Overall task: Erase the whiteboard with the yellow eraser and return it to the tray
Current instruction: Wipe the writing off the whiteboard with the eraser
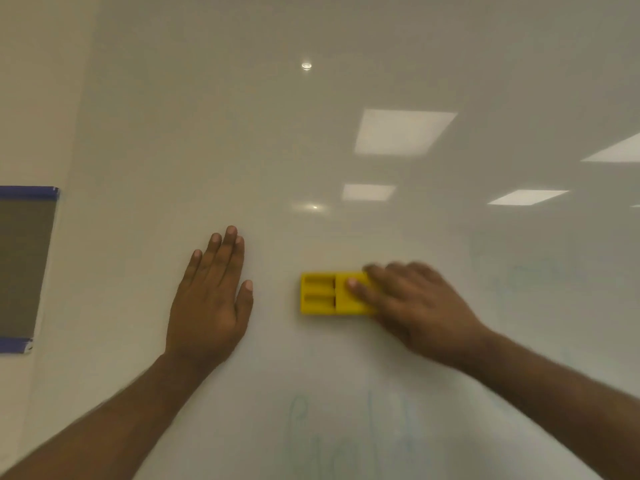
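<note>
The whiteboard [346, 168] fills the view, glossy and reflecting ceiling lights. The yellow eraser [323, 293], a flat rectangular block with grooves on its back, lies pressed against the board at centre. My right hand [415, 306] grips its right half, fingers over the top, and looks motion-blurred. My left hand [211, 299] rests flat on the board to the eraser's left, fingers together and holding nothing. Faint blue writing [349, 434] shows low on the board below the eraser, and fainter traces [519, 278] sit to the right. No tray is in view.
A grey sheet [24, 268] held by blue tape hangs on the wall left of the board's edge. A small round mount [306, 66] sits high on the board.
</note>
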`<state>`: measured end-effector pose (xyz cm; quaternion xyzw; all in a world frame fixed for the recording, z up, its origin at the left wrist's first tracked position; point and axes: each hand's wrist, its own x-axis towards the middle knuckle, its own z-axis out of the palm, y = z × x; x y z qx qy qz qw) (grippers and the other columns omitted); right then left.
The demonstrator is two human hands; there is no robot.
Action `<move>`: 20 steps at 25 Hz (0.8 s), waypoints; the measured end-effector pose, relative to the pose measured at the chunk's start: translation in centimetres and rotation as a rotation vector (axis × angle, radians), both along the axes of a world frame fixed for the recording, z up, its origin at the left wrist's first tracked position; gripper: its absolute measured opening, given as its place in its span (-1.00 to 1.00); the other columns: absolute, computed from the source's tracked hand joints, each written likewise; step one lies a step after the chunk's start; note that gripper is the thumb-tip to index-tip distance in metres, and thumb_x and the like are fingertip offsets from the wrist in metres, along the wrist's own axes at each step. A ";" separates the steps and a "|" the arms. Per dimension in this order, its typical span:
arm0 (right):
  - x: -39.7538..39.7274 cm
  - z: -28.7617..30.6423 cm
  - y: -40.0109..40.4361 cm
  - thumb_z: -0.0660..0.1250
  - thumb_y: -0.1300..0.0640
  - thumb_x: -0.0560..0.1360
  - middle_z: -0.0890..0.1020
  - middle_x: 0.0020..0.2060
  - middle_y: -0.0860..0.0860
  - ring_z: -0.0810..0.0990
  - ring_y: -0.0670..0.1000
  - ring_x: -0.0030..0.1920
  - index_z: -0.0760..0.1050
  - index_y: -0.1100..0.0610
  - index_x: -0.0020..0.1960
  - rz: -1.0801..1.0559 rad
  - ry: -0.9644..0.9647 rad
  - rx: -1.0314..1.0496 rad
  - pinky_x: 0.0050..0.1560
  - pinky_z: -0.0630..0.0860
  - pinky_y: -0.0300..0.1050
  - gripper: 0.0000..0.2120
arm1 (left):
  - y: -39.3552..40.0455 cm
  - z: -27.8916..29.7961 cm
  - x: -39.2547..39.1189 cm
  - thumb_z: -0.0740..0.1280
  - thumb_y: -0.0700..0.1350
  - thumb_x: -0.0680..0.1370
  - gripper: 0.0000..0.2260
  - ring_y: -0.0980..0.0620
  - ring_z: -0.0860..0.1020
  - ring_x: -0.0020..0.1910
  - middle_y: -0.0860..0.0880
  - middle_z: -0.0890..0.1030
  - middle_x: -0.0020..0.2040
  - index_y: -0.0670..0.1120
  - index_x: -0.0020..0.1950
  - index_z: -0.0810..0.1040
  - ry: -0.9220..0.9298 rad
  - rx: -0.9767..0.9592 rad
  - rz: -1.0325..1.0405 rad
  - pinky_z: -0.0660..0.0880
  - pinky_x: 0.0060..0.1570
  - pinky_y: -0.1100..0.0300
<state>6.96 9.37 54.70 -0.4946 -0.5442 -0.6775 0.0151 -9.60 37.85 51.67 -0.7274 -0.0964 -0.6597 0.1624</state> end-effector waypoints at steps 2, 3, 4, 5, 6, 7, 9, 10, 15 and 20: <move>-0.4 2.6 0.6 0.22 0.05 0.60 0.51 0.32 0.18 0.54 0.25 0.17 0.36 0.07 0.46 0.001 0.117 0.200 0.12 0.35 0.03 -0.56 | -0.9 -0.7 0.8 0.01 -0.04 0.65 -0.45 -0.12 0.14 0.62 -0.13 0.17 0.63 -0.22 0.62 0.17 -0.067 -0.067 -0.020 0.15 0.56 -0.18; -1.0 3.1 1.6 0.24 0.07 0.59 0.49 0.34 0.18 0.52 0.25 0.19 0.35 0.07 0.47 0.019 0.197 0.271 0.14 0.34 0.04 -0.54 | -1.2 -1.1 1.0 0.01 -0.05 0.64 -0.45 -0.13 0.14 0.62 -0.13 0.17 0.63 -0.22 0.62 0.17 -0.080 -0.087 -0.030 0.13 0.57 -0.17; -1.5 2.8 2.6 0.25 0.09 0.58 0.48 0.35 0.18 0.50 0.25 0.21 0.34 0.08 0.48 0.039 0.263 0.307 0.16 0.33 0.04 -0.52 | -1.2 -1.5 1.1 0.01 -0.04 0.64 -0.45 -0.13 0.13 0.62 -0.13 0.16 0.64 -0.23 0.62 0.16 -0.075 -0.086 -0.041 0.12 0.58 -0.16; -2.0 1.8 3.4 0.25 0.09 0.57 0.46 0.37 0.19 0.49 0.25 0.23 0.33 0.08 0.48 0.054 0.295 0.307 0.19 0.32 0.04 -0.51 | -1.0 -1.8 1.0 0.03 -0.03 0.65 -0.44 -0.13 0.13 0.63 -0.14 0.16 0.64 -0.23 0.62 0.15 -0.056 -0.061 -0.048 0.11 0.58 -0.15; -2.2 0.2 3.9 0.25 0.09 0.57 0.45 0.38 0.19 0.48 0.25 0.26 0.32 0.09 0.49 0.061 0.289 0.269 0.22 0.32 0.05 -0.51 | -0.8 -2.0 0.9 0.04 -0.02 0.65 -0.44 -0.12 0.12 0.63 -0.14 0.15 0.64 -0.23 0.62 0.14 -0.024 -0.015 -0.046 0.12 0.58 -0.15; -2.2 -1.8 4.0 0.24 0.08 0.57 0.44 0.40 0.18 0.48 0.25 0.27 0.30 0.08 0.50 0.056 0.255 0.203 0.25 0.32 0.05 -0.50 | -0.5 -2.2 0.7 0.06 -0.01 0.66 -0.44 -0.11 0.12 0.64 -0.13 0.16 0.64 -0.22 0.62 0.15 0.013 0.045 -0.037 0.14 0.57 -0.15; -1.7 -6.0 2.9 0.24 0.07 0.58 0.40 0.44 0.14 0.47 0.22 0.31 0.26 0.06 0.52 0.017 0.162 0.037 0.32 0.31 0.05 -0.48 | -0.2 -2.5 0.6 0.07 0.01 0.67 -0.44 -0.08 0.13 0.64 -0.12 0.16 0.65 -0.21 0.62 0.16 0.076 0.141 -0.010 0.18 0.56 -0.14; -1.1 -7.4 1.8 0.26 0.08 0.57 0.39 0.45 0.11 0.46 0.20 0.34 0.23 0.04 0.53 -0.016 0.121 -0.031 0.36 0.28 0.04 -0.45 | -0.1 -2.5 0.5 0.07 0.02 0.67 -0.44 -0.07 0.13 0.64 -0.11 0.16 0.65 -0.20 0.63 0.16 0.091 0.154 0.000 0.18 0.56 -0.13; 1.7 -3.3 -3.9 0.27 0.15 0.53 0.44 0.41 0.14 0.50 0.23 0.31 0.31 0.04 0.49 -0.128 0.100 0.108 0.32 0.30 0.05 -0.47 | -1.1 -3.0 1.2 0.08 0.00 0.66 -0.45 -0.07 0.14 0.63 -0.11 0.19 0.64 -0.20 0.62 0.19 0.035 0.057 -0.042 0.17 0.57 -0.13; 0.1 1.1 -0.8 0.28 0.15 0.56 0.45 0.37 0.23 0.48 0.30 0.27 0.35 0.12 0.46 0.036 0.346 0.314 0.26 0.37 0.08 -0.53 | -2.4 -3.9 2.1 0.09 0.00 0.65 -0.43 -0.12 0.12 0.64 -0.15 0.18 0.63 -0.23 0.61 0.18 -0.009 -0.032 -0.101 0.14 0.58 -0.15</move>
